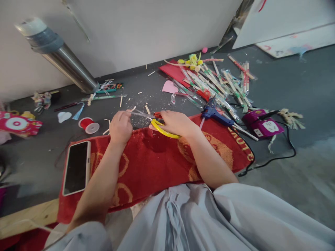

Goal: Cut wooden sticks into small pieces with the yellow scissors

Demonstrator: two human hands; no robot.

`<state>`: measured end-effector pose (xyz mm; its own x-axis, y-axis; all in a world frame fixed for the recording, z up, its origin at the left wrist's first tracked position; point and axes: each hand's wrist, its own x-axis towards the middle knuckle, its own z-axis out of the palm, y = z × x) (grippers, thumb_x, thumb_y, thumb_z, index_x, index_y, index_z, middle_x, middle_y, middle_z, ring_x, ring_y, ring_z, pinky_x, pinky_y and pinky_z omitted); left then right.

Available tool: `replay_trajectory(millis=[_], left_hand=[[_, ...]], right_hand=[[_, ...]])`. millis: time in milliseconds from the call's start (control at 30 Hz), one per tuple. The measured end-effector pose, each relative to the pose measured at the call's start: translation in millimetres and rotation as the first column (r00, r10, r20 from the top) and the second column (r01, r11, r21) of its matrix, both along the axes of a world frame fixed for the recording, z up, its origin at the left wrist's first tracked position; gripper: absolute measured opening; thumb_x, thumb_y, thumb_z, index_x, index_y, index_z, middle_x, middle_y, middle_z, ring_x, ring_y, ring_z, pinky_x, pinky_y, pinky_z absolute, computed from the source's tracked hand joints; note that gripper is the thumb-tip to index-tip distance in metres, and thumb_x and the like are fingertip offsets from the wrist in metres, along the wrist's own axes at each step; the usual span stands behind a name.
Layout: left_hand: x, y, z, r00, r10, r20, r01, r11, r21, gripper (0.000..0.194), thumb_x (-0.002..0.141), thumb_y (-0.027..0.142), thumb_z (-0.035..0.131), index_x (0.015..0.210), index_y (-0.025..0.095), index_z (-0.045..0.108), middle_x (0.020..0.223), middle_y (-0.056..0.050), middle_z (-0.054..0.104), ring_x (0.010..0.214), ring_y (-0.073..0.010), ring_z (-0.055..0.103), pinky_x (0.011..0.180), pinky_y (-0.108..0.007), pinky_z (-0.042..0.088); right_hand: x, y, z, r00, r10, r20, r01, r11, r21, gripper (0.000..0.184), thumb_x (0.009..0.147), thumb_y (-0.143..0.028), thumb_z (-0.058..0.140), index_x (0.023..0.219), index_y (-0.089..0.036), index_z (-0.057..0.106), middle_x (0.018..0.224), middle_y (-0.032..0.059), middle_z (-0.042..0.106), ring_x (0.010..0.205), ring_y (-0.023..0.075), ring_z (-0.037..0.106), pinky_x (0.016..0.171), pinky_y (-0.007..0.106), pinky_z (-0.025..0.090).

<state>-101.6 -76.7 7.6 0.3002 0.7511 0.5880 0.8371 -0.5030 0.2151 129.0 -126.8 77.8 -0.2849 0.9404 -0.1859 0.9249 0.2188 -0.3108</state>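
Note:
My right hand [176, 122] is closed round yellow-handled scissors [162, 128] whose blades point left over the far edge of a red cloth [157, 164]. My left hand [120, 126] is closed in a pinch on a thin pale stick [132, 110], held at the tips of the blades. Small wood chips lie on the grey floor just beyond both hands.
A phone [76, 167] lies on the cloth's left end. A red thread spool [89, 124] sits left of my hands. A blue glue gun [217, 115], a purple power strip [263, 124] and a heap of wrapped chopsticks [217, 82] lie right. A metal pipe [62, 59] leans at the wall.

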Motion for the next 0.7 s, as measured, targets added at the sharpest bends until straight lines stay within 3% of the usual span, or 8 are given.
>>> replay_trajectory(millis=[167,300,433,567,700], left_hand=[[6.2,-4.0,4.1,0.992,0.123,0.010,-0.121,0.987,-0.110,0.027,0.092,0.025,0.036,0.096,0.018,0.062,0.093,-0.009,0.066,0.092,-0.0206,0.061,0.082,-0.034,0.046],[12.3,-8.3,12.3,0.973,0.218,-0.071,-0.227,0.960,-0.167,0.026,0.094,0.033,0.039,0.080,0.019,0.057,0.080,-0.007,0.062,0.076,-0.0175,0.056,0.066,-0.029,0.037],[18.3,-12.2,18.7,0.949,0.269,-0.166,-0.299,0.933,-0.202,0.036,0.094,0.043,0.043,0.069,0.019,0.051,0.070,-0.005,0.057,0.064,-0.0155,0.048,0.058,-0.029,0.024],[22.0,-14.5,20.6,0.943,0.233,-0.238,-0.278,0.944,-0.177,0.043,0.093,0.047,0.042,0.063,0.018,0.052,0.065,-0.005,0.056,0.062,-0.0152,0.046,0.057,-0.030,0.020],[28.0,-16.9,20.9,0.917,0.248,-0.313,-0.322,0.923,-0.212,0.044,0.089,0.049,0.044,0.061,0.018,0.057,0.066,-0.007,0.060,0.062,-0.0161,0.049,0.055,-0.029,0.017]], right_hand=[[1.2,-0.3,2.0,0.999,-0.049,-0.019,0.049,0.999,0.004,0.076,0.090,-0.075,0.030,0.110,-0.008,0.058,0.112,0.0210,0.068,0.104,0.0338,0.066,0.076,0.035,0.046],[3.2,2.8,-0.4,0.989,-0.128,-0.073,0.130,0.991,0.022,0.070,0.090,-0.074,0.034,0.107,-0.010,0.058,0.109,0.0200,0.069,0.100,0.0318,0.067,0.074,0.033,0.044],[3.9,9.4,-8.3,0.948,-0.218,-0.233,0.230,0.973,0.025,0.063,0.090,-0.074,0.033,0.095,-0.016,0.056,0.097,0.0152,0.070,0.091,0.0279,0.066,0.070,0.031,0.041],[2.9,17.4,-22.7,0.849,-0.261,-0.459,0.293,0.956,-0.001,0.058,0.091,-0.074,0.030,0.082,-0.020,0.050,0.082,0.0075,0.065,0.079,0.0211,0.063,0.068,0.030,0.040],[2.0,27.6,-44.1,0.653,-0.313,-0.690,0.345,0.933,-0.097,0.062,0.089,-0.078,0.021,0.082,-0.023,0.049,0.073,0.0012,0.059,0.065,0.0150,0.059,0.064,0.029,0.045]])
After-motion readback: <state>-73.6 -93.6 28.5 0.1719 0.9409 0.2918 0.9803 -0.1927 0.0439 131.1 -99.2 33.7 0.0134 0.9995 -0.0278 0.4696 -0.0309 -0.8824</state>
